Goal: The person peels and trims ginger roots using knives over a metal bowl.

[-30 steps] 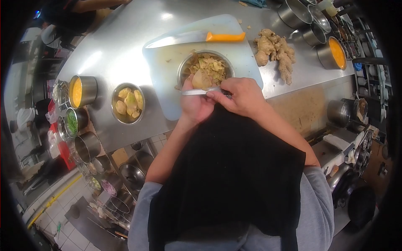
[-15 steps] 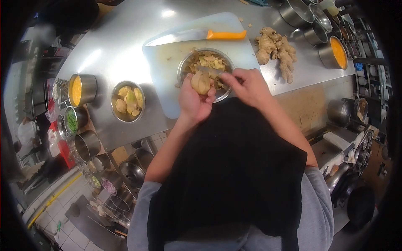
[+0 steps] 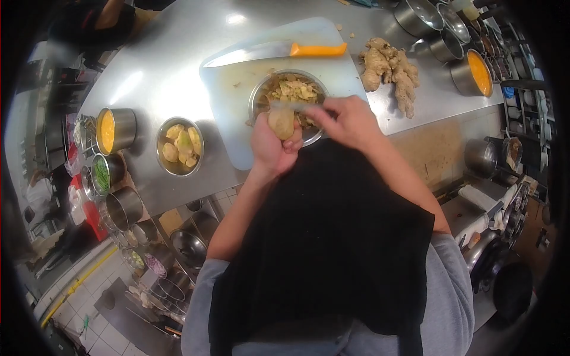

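My left hand [image 3: 272,147] is wrapped round a piece of ginger [image 3: 281,123] over the near rim of a metal bowl [image 3: 255,98]. Brown and yellow peelings [image 3: 295,89] fill much of that bowl. In my right hand [image 3: 351,123] is a small blade [image 3: 291,105], blurred, lying across the top of the ginger piece. The bowl stands on a pale cutting board [image 3: 228,127]. Beyond it lies a large knife with an orange handle [image 3: 319,50]. Left of the board, a second metal bowl [image 3: 180,146] contains several peeled pieces.
Unpeeled ginger [image 3: 390,71] lies right of the board. Pots with orange contents stand at the left [image 3: 116,129] and right [image 3: 471,74] of the steel table [image 3: 172,71]. Empty metal pots [image 3: 419,18] are at the back right. Another person's arm [image 3: 110,13] shows at the upper left.
The blade, held level in front of the ginger at first, has moved away from me to its top. My right hand has opened out from beside my left, and the ginger piece now stands more upright.
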